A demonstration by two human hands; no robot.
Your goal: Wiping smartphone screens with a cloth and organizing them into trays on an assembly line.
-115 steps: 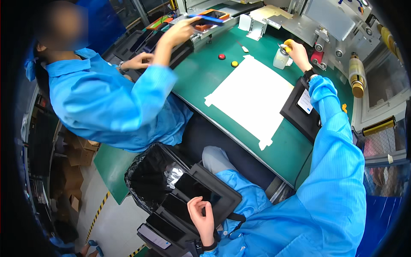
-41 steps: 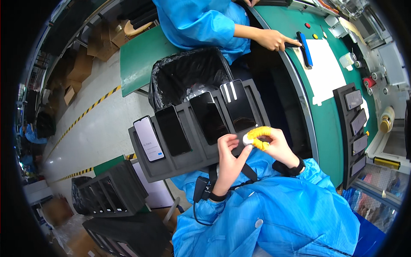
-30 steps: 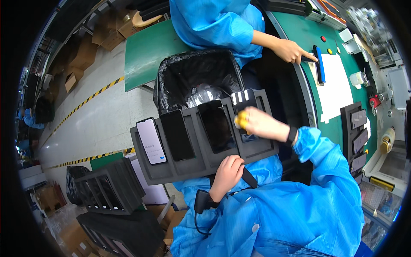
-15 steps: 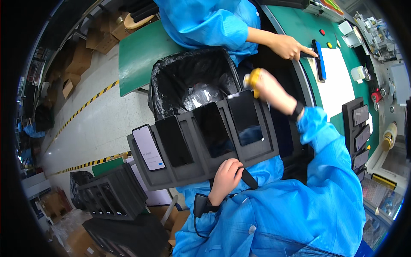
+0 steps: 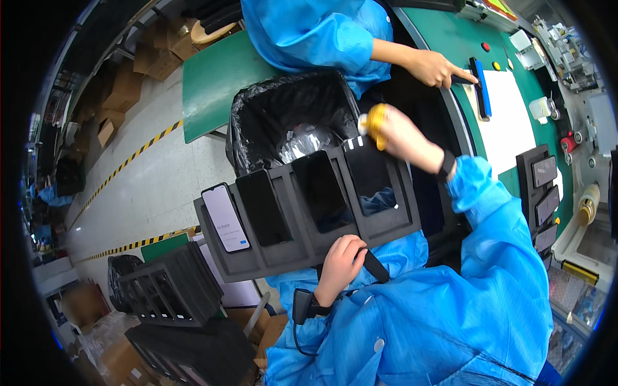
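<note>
Across my lap lies a black foam tray [image 5: 290,260] with phones in its slots. At its left end, one phone [image 5: 225,219] has a lit pale screen; three dark-screened phones, a left one [image 5: 264,209], a middle one [image 5: 322,193] and a right one [image 5: 371,177], fill the other slots. My left hand [image 5: 341,267] is closed at the tray's near edge, fingers curled against it. Blurred by motion, my right hand [image 5: 402,138] grips a yellow roundish object [image 5: 377,125] with a white end, just above the far edge of the right phone. Its exact kind is unclear.
Behind the tray stands a bin [image 5: 241,106] lined with a black bag, clear plastic inside. A co-worker's hand [image 5: 434,69] touches a blue-and-black bar [image 5: 481,90] on the green bench [image 5: 425,26]. Another phone tray [image 5: 524,177] sits right; stacked trays [image 5: 199,289] stand lower left.
My right hand, with the yellow object, has shifted slightly left towards the right phone's far edge. The tray has tilted a little; my left hand stays at its near edge.
</note>
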